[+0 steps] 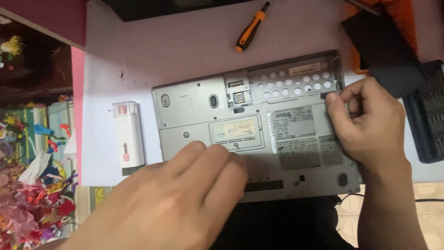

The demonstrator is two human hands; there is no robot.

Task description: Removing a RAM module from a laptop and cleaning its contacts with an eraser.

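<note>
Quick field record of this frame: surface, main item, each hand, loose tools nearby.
surface: white table
main item: grey laptop, upside down, empty perforated bay at far right
left hand: flat on laptop's near edge, holding nothing
right hand: thumb and fingertips at laptop's far right edge, by the bay
tools: orange-handled screwdriver beyond laptop; white cleaning tool to its left; black bit case at right

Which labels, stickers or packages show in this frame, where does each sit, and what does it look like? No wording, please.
Large label cluster: grey and white rectangles with dark print, on the upturned laptop's base, beside the right hand.
Pale yellow sticker: rectangular, on the small centre cover plate, just beyond the left hand.
Narrow white strip label: on the perforated metal bay at the far edge.
No packages or screens visible.
</note>
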